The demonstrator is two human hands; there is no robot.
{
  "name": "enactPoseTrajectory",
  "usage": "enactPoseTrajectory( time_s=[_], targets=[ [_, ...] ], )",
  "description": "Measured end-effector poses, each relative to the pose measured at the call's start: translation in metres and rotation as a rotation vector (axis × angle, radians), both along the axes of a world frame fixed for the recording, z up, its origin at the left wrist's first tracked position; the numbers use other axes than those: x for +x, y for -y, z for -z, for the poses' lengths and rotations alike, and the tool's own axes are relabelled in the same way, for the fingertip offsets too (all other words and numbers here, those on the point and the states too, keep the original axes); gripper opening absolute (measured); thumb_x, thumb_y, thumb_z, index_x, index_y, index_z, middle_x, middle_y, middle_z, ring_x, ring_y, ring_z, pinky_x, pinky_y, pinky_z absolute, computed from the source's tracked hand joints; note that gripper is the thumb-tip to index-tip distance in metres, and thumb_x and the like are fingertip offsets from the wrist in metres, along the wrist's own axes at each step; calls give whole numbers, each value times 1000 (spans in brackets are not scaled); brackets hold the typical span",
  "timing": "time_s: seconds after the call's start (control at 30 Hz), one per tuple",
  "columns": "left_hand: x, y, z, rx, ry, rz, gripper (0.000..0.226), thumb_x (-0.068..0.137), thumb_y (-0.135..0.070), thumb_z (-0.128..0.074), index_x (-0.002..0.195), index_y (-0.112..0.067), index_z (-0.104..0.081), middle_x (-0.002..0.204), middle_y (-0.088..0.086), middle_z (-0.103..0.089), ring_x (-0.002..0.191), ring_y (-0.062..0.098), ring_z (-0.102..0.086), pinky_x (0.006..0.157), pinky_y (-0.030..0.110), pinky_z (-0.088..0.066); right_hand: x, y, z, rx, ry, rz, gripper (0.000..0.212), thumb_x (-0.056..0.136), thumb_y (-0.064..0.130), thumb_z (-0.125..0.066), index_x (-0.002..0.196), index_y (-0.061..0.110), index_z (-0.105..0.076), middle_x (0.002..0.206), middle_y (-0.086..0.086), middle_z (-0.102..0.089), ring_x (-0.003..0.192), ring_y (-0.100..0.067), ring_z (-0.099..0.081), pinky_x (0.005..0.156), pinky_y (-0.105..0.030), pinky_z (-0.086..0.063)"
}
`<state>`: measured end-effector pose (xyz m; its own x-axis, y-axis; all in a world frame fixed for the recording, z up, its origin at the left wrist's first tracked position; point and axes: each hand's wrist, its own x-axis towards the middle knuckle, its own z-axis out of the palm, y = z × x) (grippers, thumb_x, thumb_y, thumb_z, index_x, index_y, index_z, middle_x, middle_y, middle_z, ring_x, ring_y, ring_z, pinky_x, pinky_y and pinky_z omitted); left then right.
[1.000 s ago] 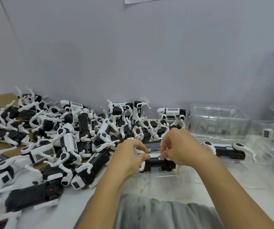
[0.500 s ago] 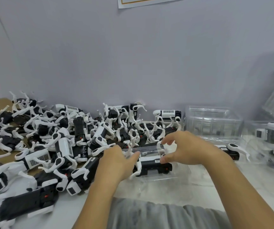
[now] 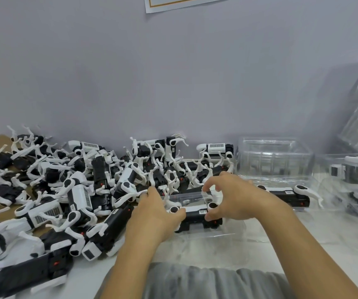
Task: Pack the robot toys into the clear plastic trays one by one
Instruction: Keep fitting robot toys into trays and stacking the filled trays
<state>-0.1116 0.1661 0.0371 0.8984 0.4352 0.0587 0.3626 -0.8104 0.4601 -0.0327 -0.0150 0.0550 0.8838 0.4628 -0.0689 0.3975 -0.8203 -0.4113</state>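
left hand [image 3: 156,209] curls round the robot toy's [image 3: 197,214] 9 o'clock end, right hand [image 3: 232,198] pinches its 3 o'clock end | toy now sits lower in the clear tray [image 3: 206,231] than a second ago | seating nearly done; pile [image 3: 66,186] waits at 9 o'clock

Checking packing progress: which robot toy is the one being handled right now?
The black-and-white robot toy in the clear tray directly before the person, held between the left hand and right hand; others lie untouched.

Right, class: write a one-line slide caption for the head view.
Both hands, left hand and right hand, seat a robot toy in a clear plastic tray.
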Motion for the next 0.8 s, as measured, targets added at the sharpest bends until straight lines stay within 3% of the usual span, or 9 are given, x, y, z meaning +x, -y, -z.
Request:
enactPoseTrajectory(
  time_s=[0.1,0.17,0.27,0.37,0.5,0.6,0.67,0.73,0.8],
  targets=[
    [-2,7,-2,272,213,94,65,82,-65,-58,131,-28,-37,130,-3,-43,122,21,-39,97,36,-42,1,0,1,-6,7,2,66,67,56,-82,124,44,-52,119,12,-42,121,-28,-44,103,-48,-41],
    [-3,12,-6,189,264,349,60,79,-72,-56,128,-39,-43,135,-13,-41,127,13,-32,108,36,-32,1,0,1,-16,22,-1,65,69,55,-82,125,46,-51,118,12,-42,121,-27,-44,102,-47,-41],
    [-6,14,-8,62,32,593,77,62,-83,-64,129,-56,-39,158,-23,-14,148,4,0,121,43,-7,2,0,1,-16,25,0,66,67,58,-81,125,47,-51,122,12,-43,123,-27,-43,102,-47,-40],
    [-5,8,-9,37,-148,628,90,50,-76,-80,125,-62,-33,162,-24,3,149,5,19,122,47,6,1,1,0,-12,13,-9,68,66,61,-81,125,47,-51,126,11,-44,126,-26,-43,106,-48,-36],
    [-3,3,-13,107,-257,625,91,48,-68,-87,121,-61,-32,164,-16,6,150,11,20,122,50,7,-1,0,-1,-13,17,-26,68,68,60,-81,127,46,-51,129,8,-45,127,-22,-44,114,-50,-24],
    [-3,5,-13,155,-244,620,82,51,-68,-85,111,-61,-31,157,-14,-15,149,11,0,122,48,-1,-1,0,-1,-3,18,-23,67,68,59,-81,127,46,-51,131,8,-45,127,-22,-44,113,-50,-22],
    [-3,7,-11,164,-185,623,74,53,-68,-82,107,-60,-32,140,-18,-27,134,6,-13,118,40,-9,-1,0,-1,2,10,-21,66,68,59,-81,126,47,-51,130,9,-45,129,-24,-42,113,-50,-25],
    [-4,8,-9,140,-133,622,71,55,-68,-81,110,-57,-36,129,-20,-29,110,-2,-12,112,36,-14,-2,1,-3,1,6,-35,65,70,58,-80,127,46,-52,129,10,-45,127,-22,-44,112,-50,-29],
    [-5,10,-7,143,-90,611,71,56,-69,-78,112,-55,-38,124,-19,-29,107,1,-11,113,36,-16,-2,4,-6,46,3,-64,58,75,60,-75,127,44,-54,125,13,-49,119,-13,-49,107,-42,-37]
  ],
)
